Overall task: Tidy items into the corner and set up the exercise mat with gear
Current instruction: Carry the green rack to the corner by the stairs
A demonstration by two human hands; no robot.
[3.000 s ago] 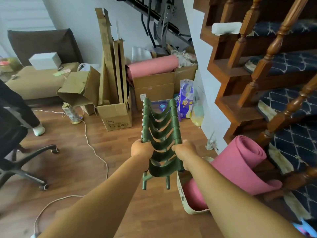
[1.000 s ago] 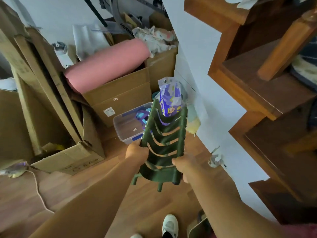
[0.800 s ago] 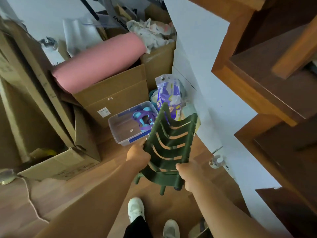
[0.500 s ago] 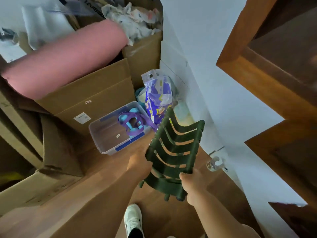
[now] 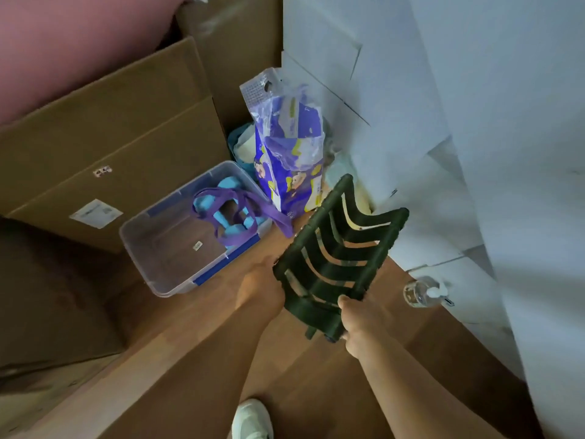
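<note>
over the wood floor (image 5: 316,391), close to the white wall (image 5: 474,122): one green slatted rack (image 5: 340,258), tilted, held in both hands. left hand (image 5: 259,289) wraps the left rail near its lower end; right hand (image 5: 361,321) curls round the lower right corner. just left: clear plastic bin (image 5: 167,288) holding a purple strap (image 5: 234,213) with blue pieces. behind: purple printed bag (image 5: 289,160), cardboard box (image 5: 110,137), pink roll (image 5: 63,42). right, at the wall: pump bottle (image 5: 424,293). below: white shoe (image 5: 251,419).
</note>
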